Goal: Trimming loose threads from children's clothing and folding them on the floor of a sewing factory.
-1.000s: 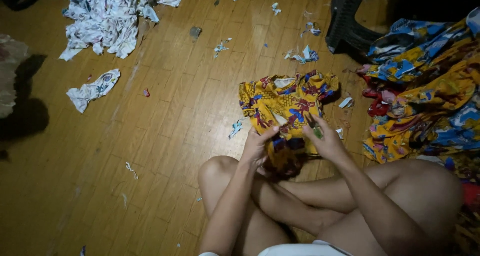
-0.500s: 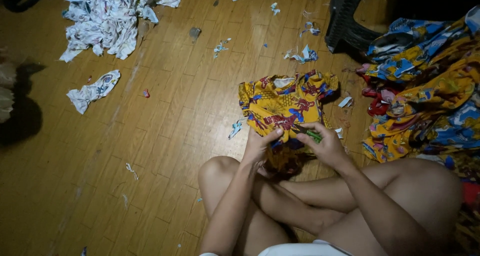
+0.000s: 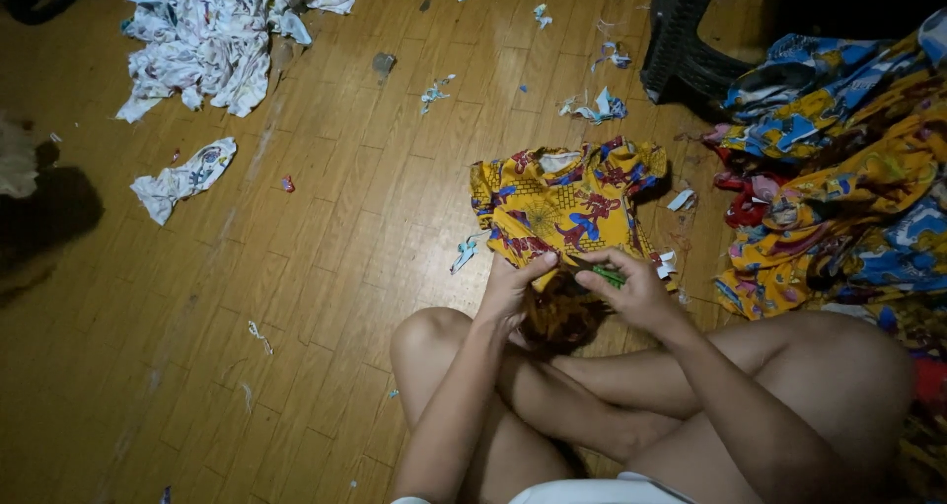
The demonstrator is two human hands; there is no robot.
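Note:
A small yellow printed shirt with red and blue figures lies spread on the wooden floor in front of my crossed legs. My left hand grips its near hem, fingers closed on the cloth. My right hand holds a small green-handled tool against the same hem, beside the left hand. The hem bunches up in shadow between both hands.
A heap of yellow and blue printed clothes lies at the right. A pile of white printed cloth sits at the far left, one white piece nearer. Fabric scraps dot the floor. A dark plastic stool stands at the back.
The shirt has been pulled flatter and lies more spread out. Both hands have come closer together on the near hem.

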